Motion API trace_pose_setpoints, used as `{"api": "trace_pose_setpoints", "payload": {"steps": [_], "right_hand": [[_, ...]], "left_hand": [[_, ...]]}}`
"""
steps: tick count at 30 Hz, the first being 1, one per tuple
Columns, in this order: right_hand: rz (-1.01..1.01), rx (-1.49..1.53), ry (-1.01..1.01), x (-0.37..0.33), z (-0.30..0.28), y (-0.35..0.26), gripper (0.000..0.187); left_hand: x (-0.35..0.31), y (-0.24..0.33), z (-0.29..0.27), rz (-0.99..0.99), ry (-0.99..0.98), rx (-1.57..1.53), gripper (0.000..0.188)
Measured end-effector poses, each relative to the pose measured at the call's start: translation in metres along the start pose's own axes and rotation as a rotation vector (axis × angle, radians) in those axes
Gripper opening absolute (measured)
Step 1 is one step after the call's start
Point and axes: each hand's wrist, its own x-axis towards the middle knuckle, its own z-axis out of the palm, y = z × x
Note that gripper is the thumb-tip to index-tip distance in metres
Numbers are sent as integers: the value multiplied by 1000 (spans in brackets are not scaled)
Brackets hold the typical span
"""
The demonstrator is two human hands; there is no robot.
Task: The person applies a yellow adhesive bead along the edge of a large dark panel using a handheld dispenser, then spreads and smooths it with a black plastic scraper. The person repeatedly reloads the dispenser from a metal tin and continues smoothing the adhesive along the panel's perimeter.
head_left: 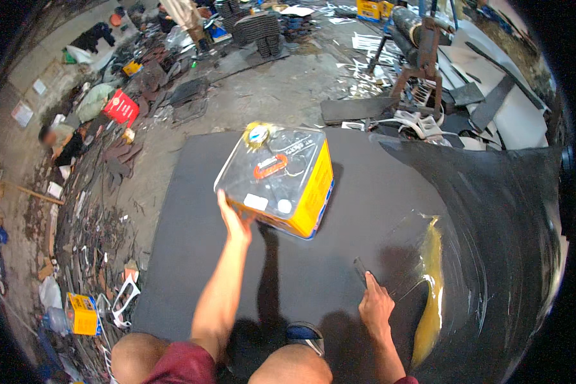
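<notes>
Head view: tin in left hand, flat tool in right

The left hand (237, 225) is at the near left corner of a square yellow-and-blue tin (275, 184). Its grip is closed about that corner, thumb against the side, other fingers partly hidden by the tin. The tin is tilted above the upper middle of a dark sheet (195, 256); whether its base touches the sheet cannot be told. Its grey top carries an orange-red handle (260, 171) and, at the far left corner, a round cap (258, 135) ringed with yellow residue.

The right hand (376, 304) has its grip closed on a thin, dark flat tool (360, 265), index finger extended along it. To its right, a glossy amber streak of liquid (433, 256) lies on the sheet.

A shoe (304, 333) is visible between the forearms. A red container (121, 107) stands among scrap to the left.
</notes>
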Motion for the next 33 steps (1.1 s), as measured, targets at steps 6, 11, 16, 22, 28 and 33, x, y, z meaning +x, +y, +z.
{"api": "trace_pose_setpoints", "payload": {"steps": [6,11,16,22,28,33], "right_hand": [[142,107,176,-15,-24,-37,54],[298,44,401,-37,-59,-24,51],[485,-61,537,-112,-77,-49,50],[1183,-197,565,-183,-85,-74,53],[1495,-371,572,-310,-68,41,47],[1870,-190,504,-336,-56,100,59]], "left_hand": [[168,129,-58,1019,169,726,61],[101,125,64,952,-820,1150,25],[111,120,69,1118,-1043,1408,25],[114,141,96,531,-1157,1538,51],[164,177,24,555,-986,1222,39],[221,249,-80,717,-755,1276,48]]}}
